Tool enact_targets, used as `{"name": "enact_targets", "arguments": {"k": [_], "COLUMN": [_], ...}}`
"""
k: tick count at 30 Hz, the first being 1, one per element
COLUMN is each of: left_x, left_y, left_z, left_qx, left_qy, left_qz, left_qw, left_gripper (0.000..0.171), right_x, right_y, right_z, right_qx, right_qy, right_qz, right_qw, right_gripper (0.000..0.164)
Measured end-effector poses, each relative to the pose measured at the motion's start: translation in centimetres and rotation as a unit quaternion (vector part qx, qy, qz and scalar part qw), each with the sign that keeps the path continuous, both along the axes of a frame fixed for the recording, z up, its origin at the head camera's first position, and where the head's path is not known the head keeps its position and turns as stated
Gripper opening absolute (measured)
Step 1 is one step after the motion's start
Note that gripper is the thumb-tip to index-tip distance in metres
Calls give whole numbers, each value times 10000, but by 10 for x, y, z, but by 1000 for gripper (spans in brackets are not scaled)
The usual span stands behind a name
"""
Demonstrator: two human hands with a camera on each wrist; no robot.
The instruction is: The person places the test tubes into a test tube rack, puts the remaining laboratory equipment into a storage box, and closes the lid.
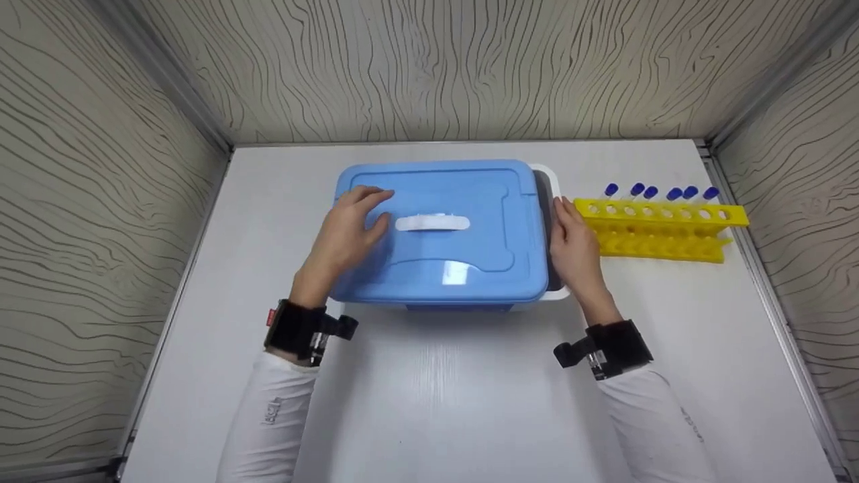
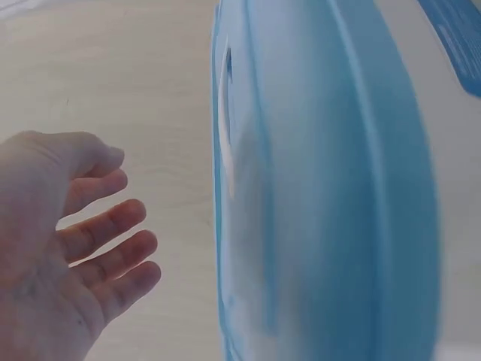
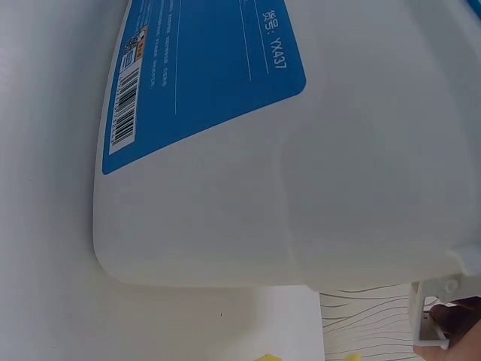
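Note:
A blue lid (image 1: 463, 194) with a white handle (image 1: 433, 223) lies over a white storage box (image 1: 555, 294), shifted left so the box's right rim shows. Above the lid's left part hovers my left hand (image 1: 349, 231), its fingers loosely bent and holding nothing. The left wrist view shows that hand (image 2: 68, 233) apart from the lid (image 2: 323, 180). At the box's right side, my right hand (image 1: 576, 251) holds the side. In the right wrist view, its fingers (image 3: 470, 346) are at a white side latch (image 3: 418, 316), mostly cut off by the frame.
To the right stands a yellow test tube rack (image 1: 661, 251) close to my right hand, with several blue-capped tubes (image 1: 637, 190) at its back. A blue label (image 3: 210, 75) covers part of the box's front. Patterned panels (image 1: 429, 67) enclose the white table (image 1: 429, 402).

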State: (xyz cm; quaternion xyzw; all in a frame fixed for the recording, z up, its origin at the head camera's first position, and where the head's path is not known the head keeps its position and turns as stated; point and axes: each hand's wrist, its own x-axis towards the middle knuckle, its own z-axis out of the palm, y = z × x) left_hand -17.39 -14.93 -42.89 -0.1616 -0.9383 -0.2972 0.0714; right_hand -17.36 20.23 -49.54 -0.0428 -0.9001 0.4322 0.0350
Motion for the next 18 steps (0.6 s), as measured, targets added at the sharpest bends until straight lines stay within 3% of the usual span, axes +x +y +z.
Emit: {"name": "enact_targets", "arguments": {"k": [3,6,11,15,18], "left_x": [3,6,9,8,7], "left_y": [-21,-39,-52,-53,-51], "left_z": [-14,-32,-54,-66,-72], "left_qx": [351,934,2116,2829,3190], "left_qy": [-189,-614,-1321,-1723,-1928], "left_qz": [657,1249,1830,2043,2133], "left_qw": [9970,9859,9509,9212,9031], "left_gripper": [39,44,52,55,55], "right_x": [1,1,2,5,7], "right_y": [1,1,2,7,12], "right_z": [0,0,1,3,4], "right_qx": [-63,-199,-676,-1243,-1775], "right_qy": [-20,-83,-202,-198,-322], "right_qz": [3,23,-79,-288,-524], "right_qw": [10000,9998,9975,9916,9822], "right_gripper": [47,47,48,49,51]}}
